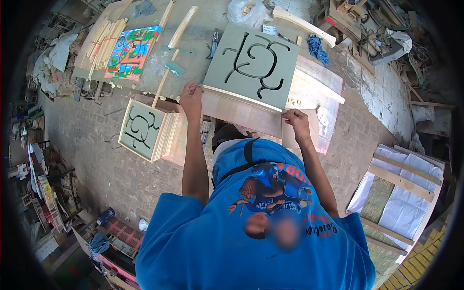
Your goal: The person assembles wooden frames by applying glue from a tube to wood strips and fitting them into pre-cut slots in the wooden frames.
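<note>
A grey-green square board (263, 55) with curved black grooves cut through its face lies on the workbench in front of me. Along its near edge runs a thin pale wooden strip (241, 99). At the strip's left end, my left hand (191, 93) is closed, with thumb and fingertips pinched at the corner. My right hand (297, 119) pinches the strip's other end at the board's near right corner. A stack of similar framed boards (157, 133) stands lower to the left, its top one grooved in the same way.
On the bench lie a colourful printed board (134, 52), a bundle of wooden strips (105, 46), a clear plastic bag (247, 12), a blue rag (317, 50) and a curved wooden piece (304, 25). Wood-braced panels (401, 193) lean at right.
</note>
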